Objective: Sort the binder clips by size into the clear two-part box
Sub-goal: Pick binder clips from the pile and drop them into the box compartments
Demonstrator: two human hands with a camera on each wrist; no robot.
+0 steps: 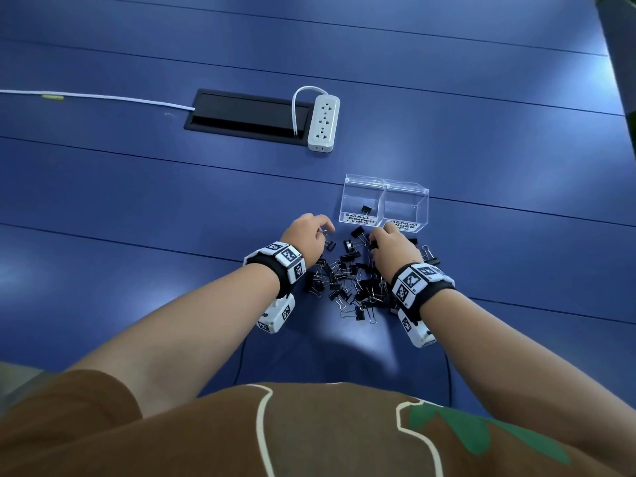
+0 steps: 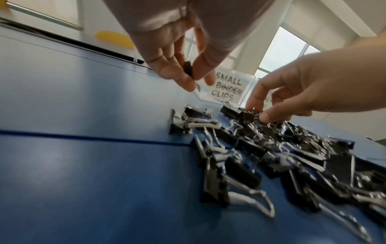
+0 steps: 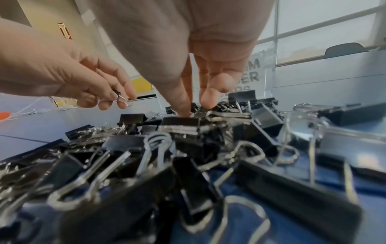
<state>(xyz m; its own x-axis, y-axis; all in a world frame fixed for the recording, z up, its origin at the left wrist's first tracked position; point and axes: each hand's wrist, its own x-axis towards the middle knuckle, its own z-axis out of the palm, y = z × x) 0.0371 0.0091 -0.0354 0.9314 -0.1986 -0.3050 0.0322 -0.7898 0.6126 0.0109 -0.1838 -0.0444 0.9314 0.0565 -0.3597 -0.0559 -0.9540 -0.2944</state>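
**Both hands in the clip pile, box barely started**

Head view: clear two-part box (image 1: 385, 203) stands on the blue table (image 1: 137, 187), just beyond a loose pile of binder clips (image 1: 351, 280). Left compartment, labelled SMALL BINDER CLIPS, holds one clip (image 1: 367, 210); the right, labelled MEDIUM, looks empty. Left hand (image 1: 308, 235) at the pile's left edge, right hand (image 1: 390, 246) at its far side, near the box front. Power strip (image 1: 323, 122) and a cable hatch (image 1: 246, 117) sit well apart.

Left wrist view: left hand pinches a small clip (image 2: 188, 69) between thumb and fingers, lifted clear of the table. Right hand's fingertips (image 2: 266, 117) dip into the pile.

Right wrist view: right thumb and forefinger (image 3: 183, 105) close on a clip among the heap; whether it is actually gripped, cannot tell. Clips interlock, wire handles crossing.

Judgement: clips are light, stiff steel, slick on the black body; handles snag neighbours. Best taken by the wire loops or across the folded back, lifted straight up.
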